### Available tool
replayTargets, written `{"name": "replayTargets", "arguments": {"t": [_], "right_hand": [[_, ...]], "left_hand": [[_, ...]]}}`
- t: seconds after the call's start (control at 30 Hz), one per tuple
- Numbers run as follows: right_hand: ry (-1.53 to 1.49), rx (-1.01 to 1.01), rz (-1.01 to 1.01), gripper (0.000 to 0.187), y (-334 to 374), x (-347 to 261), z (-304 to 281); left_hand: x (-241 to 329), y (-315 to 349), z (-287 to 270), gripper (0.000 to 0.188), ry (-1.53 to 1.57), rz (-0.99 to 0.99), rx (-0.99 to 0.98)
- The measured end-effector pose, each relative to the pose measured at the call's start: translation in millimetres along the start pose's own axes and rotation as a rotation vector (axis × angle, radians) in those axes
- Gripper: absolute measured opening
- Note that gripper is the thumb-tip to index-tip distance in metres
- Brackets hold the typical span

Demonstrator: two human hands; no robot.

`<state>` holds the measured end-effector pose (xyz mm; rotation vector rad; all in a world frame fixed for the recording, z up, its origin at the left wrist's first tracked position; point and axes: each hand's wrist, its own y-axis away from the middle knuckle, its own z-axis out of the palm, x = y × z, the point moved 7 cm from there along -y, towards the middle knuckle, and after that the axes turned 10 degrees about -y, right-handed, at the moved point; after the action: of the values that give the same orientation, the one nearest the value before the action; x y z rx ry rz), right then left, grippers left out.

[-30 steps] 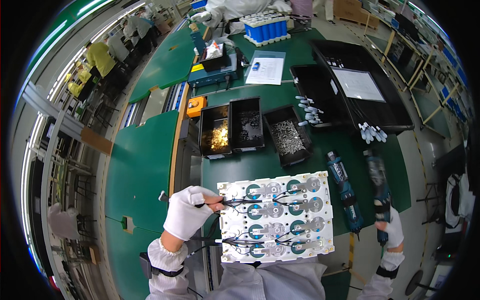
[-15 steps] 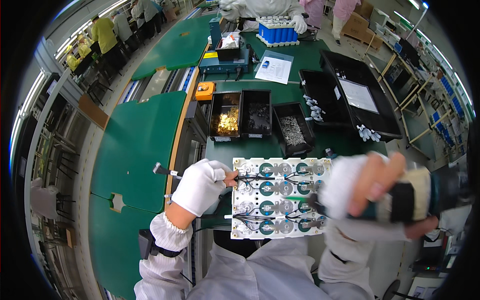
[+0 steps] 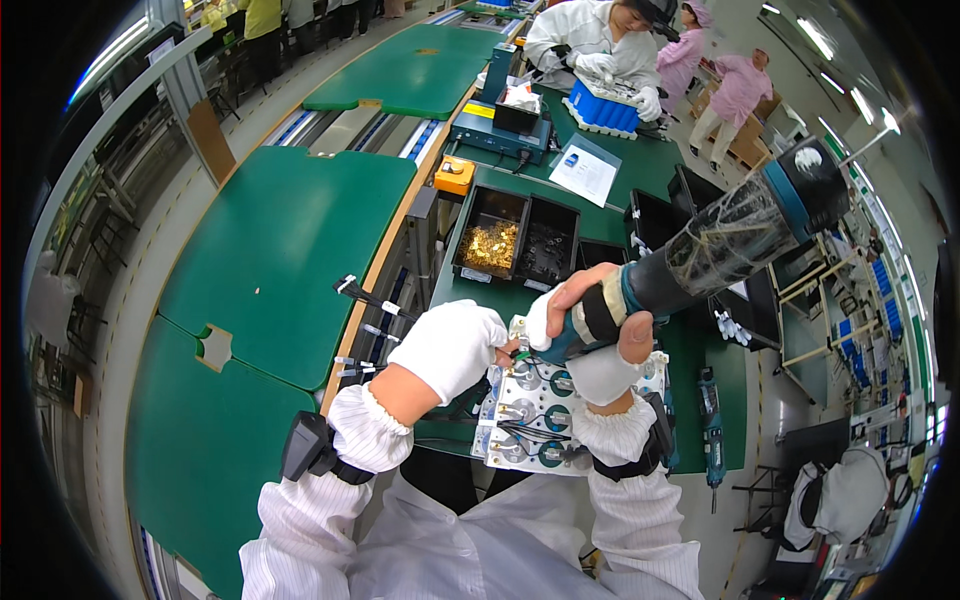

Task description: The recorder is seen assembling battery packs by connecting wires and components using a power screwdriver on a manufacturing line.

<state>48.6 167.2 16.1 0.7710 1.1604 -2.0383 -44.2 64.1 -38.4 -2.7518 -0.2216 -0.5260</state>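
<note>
A cordless screwdriver (image 3: 715, 245) is gripped in my right hand (image 3: 606, 376), its dark body slanting up to the right. Its green tip (image 3: 521, 356) points at the upper left corner of a white battery module (image 3: 508, 445) with round cells and black wires (image 3: 532, 432). My left hand (image 3: 447, 350), in a white glove with bare fingertips, is closed at that same corner, right beside the tip. Whatever its fingertips pinch is too small to make out. Black cable connectors (image 3: 372, 298) stick out to the left of the module. My right hand and the tool cover the module's upper part.
Beyond the module stand a black bin of brass-coloured parts (image 3: 490, 246) and a bin of dark parts (image 3: 548, 250). A second screwdriver (image 3: 712, 430) is at the right table edge. Across the table, a co-worker handles a blue battery pack (image 3: 603, 108). Green boards (image 3: 290, 240) lie at left.
My right hand has brought the screwdriver from the module's right side to its upper left corner, beside my left hand. The whole view has shifted and tilted.
</note>
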Motion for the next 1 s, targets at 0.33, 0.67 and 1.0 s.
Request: {"name": "replayTargets", "arguments": {"t": [0.33, 0.67, 1.0], "right_hand": [[0.067, -0.018, 0.083, 0.072, -1.5, 12.6, 0.0], [0.143, 0.039, 0.164, 0.075, -12.1, 17.2, 5.1], [-0.009, -0.029, 0.063, 0.076, -14.3, 12.2, -6.8]], "left_hand": [[0.1, 0.2, -3.0, 0.016, 0.07, -0.008, 0.005], [-1.6, -0.4, -3.9, 0.007, 0.119, 0.051, 0.017], [4.2, 0.8, -3.8, 0.011, 0.126, 0.096, 0.076]]}}
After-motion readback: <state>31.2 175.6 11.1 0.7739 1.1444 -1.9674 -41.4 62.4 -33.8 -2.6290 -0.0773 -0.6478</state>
